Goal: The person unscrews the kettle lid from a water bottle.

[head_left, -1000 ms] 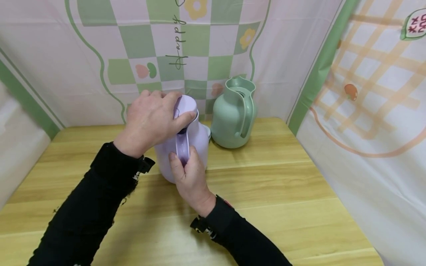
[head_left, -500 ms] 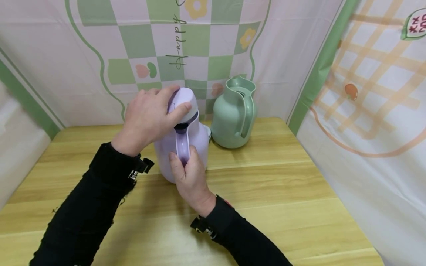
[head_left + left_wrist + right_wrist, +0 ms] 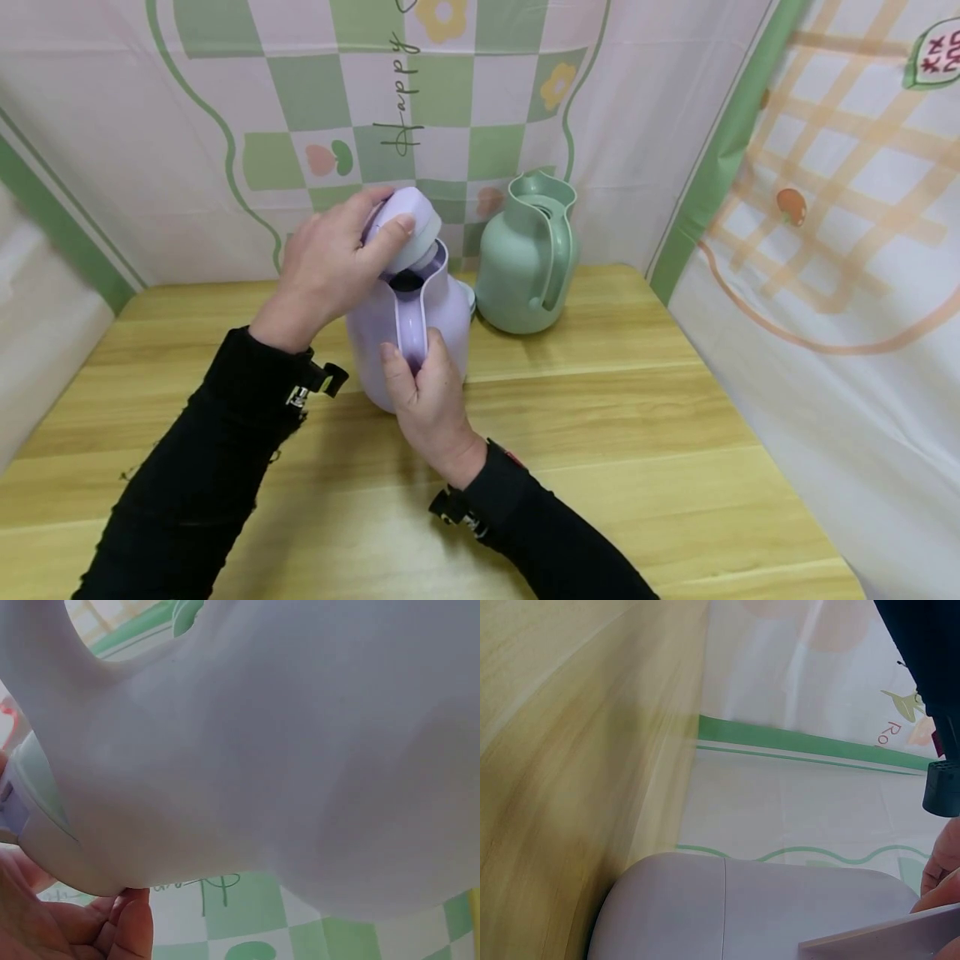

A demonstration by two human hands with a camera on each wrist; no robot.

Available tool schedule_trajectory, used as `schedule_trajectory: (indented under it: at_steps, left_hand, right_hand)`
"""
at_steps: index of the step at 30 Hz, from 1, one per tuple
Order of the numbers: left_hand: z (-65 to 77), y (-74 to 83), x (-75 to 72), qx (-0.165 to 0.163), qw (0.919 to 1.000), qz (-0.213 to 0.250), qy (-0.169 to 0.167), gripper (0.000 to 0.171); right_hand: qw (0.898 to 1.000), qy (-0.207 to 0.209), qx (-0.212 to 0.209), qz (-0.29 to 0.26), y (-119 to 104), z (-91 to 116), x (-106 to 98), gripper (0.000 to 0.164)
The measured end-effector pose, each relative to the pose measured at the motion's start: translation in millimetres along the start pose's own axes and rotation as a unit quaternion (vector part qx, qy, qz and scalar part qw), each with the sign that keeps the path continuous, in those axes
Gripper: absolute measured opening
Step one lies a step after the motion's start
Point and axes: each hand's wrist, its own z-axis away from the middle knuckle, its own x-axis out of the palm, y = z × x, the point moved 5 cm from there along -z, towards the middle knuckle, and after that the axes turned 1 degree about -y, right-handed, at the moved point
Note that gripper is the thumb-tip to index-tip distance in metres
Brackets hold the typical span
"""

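A lilac thermos jug (image 3: pixel 450 333) stands upright on the wooden table in the head view. My left hand (image 3: pixel 322 262) grips its lilac lid (image 3: pixel 411 225), thumb on the near side. The lid is tilted and raised at the mouth, and a dark opening shows under it. Lower down, my right hand (image 3: pixel 435 408) holds the jug's handle (image 3: pixel 412 329). The left wrist view is mostly filled by the jug body (image 3: pixel 247 765), with the left fingers (image 3: pixel 131 930) at the neck rim. The jug's side (image 3: pixel 795 900) also shows low in the right wrist view.
A green jug (image 3: pixel 517 267) without a lid on its mouth stands just behind and right. A small pale rounded piece (image 3: pixel 471 297) peeks out between the two jugs. Printed cloth (image 3: pixel 480 100) hangs behind the wooden table (image 3: pixel 600 433).
The left hand has lifted the lid from the lilac jug's mouth, tilting it up and a little left. A dark opening has come into view. The right hand has stayed on the handle.
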Motion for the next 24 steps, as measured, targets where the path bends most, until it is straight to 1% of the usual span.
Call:
schedule_trajectory:
  at_steps: [4,7,10,14,17,19,21,22,24]
  left_hand:
    - [0.7,-6.0,-0.5,-0.026,0.9974,0.066,-0.002,0.063]
    - [2.5,-9.5,-1.0,-0.054,0.9916,0.118,-0.008,0.066]
    - [3.4,-12.2,-0.1,-0.067,0.9819,0.177,-0.008,0.067]
    - [4.9,-14.8,2.5,-0.057,0.9635,0.262,0.0,0.063]
    - [6.9,-19.1,3.6,-0.056,0.9474,0.315,0.014,0.058]
    - [7.9,-22.5,3.4,-0.058,0.9342,0.351,0.029,0.053]
    - [8.8,-26.6,3.1,-0.06,0.9167,0.393,0.044,0.046]
    - [9.6,-28.7,3.0,-0.063,0.9061,0.415,0.052,0.043]
    - [11.5,-33.3,3.1,-0.07,0.8822,0.461,0.062,0.041]
  right_hand:
    - [1.0,0.005,-0.004,0.004,-1,0,-1,0.036]
    - [1.0,0.005,-0.003,0.001,-1,0,-1,0.039]
    - [1.0,0.004,-0.002,-0.004,0,0,0,0.041]
    - [1.0,0.001,-0.001,-0.008,-1,0,0,0.04]
    - [1.0,0.0,-0.002,-0.011,0,0,0,0.04]
    - [1.0,0.0,-0.003,-0.012,0,0,0,0.04]
    - [1.0,0.001,-0.004,-0.012,-1,1,0,0.04]
    - [1.0,0.002,-0.004,-0.012,-1,1,0,0.04]
    - [1.0,0.002,-0.003,-0.011,-1,1,0,0.038]
